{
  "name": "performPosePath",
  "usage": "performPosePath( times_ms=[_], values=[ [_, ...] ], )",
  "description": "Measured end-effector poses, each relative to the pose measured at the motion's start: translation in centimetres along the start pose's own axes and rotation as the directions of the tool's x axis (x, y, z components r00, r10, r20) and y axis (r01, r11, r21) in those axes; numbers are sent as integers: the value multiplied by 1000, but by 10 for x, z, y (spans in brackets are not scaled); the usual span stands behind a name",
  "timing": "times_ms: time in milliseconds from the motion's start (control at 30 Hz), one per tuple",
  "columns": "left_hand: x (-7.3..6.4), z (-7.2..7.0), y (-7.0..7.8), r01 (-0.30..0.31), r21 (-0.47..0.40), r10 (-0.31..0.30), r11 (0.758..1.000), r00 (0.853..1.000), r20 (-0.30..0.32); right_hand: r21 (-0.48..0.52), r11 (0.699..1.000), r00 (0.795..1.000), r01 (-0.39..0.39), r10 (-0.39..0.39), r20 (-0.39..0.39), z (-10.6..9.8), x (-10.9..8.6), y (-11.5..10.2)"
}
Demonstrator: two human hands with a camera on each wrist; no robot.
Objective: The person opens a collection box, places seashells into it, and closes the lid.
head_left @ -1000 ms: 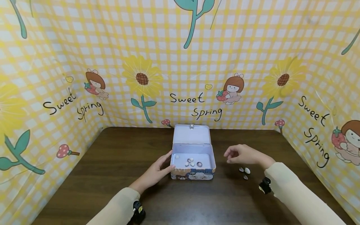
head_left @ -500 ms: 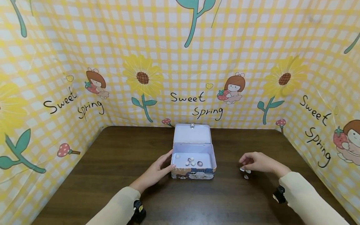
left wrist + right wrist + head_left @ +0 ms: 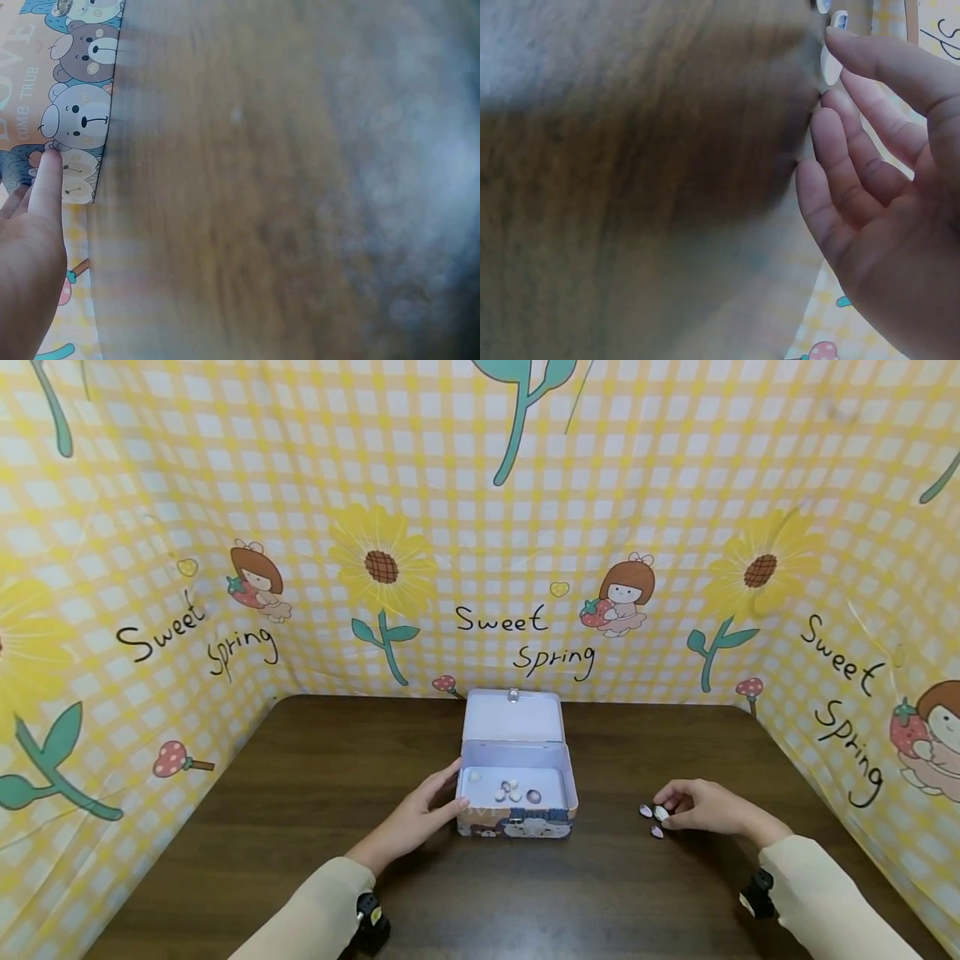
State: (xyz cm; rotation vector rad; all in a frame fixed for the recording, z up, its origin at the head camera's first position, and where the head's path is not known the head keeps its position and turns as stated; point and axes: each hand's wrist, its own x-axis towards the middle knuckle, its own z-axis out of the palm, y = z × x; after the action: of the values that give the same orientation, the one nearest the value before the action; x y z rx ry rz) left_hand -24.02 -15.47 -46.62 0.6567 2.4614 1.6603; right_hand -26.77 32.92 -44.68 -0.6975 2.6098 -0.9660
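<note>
A small metal tin box point(image 3: 517, 823) with a raised lid point(image 3: 513, 717) stands mid-table, several small shells point(image 3: 533, 796) inside it. My left hand point(image 3: 412, 820) rests against the box's left side, its straight thumb on the front face, where the left wrist view shows printed bears point(image 3: 81, 116). To the right, my right hand point(image 3: 708, 810) pinches a white shell point(image 3: 661, 812) at the table between thumb and index finger. In the right wrist view that shell point(image 3: 831, 66) lies beneath the thumb tip. Two more shells point(image 3: 646, 811) lie just left of the fingers.
The dark wooden table point(image 3: 525, 902) is walled on the back and sides by a yellow checked cloth point(image 3: 495, 552). The lid leans back close to the rear cloth. Dark wrist cameras point(image 3: 371, 924) sit on both sleeves.
My right hand has moved right and down from beside the box to the shells, and its thumb and index finger have closed on one. The left hand stays at the box.
</note>
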Motion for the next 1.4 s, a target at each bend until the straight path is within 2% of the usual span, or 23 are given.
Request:
performPosePath(
  times_ms=[233,633,1400],
  values=[
    [0,0,-1,-6,-1,6,1000,1000,6,66,998,1000,-6,5,8,4,2,10],
    [0,-1,-1,-16,-7,16,1000,1000,13,184,983,1000,-28,26,12,7,2,9],
    [2,-1,-3,-6,-27,7,1000,1000,22,223,974,999,-37,34,17,8,1,10]
  ],
)
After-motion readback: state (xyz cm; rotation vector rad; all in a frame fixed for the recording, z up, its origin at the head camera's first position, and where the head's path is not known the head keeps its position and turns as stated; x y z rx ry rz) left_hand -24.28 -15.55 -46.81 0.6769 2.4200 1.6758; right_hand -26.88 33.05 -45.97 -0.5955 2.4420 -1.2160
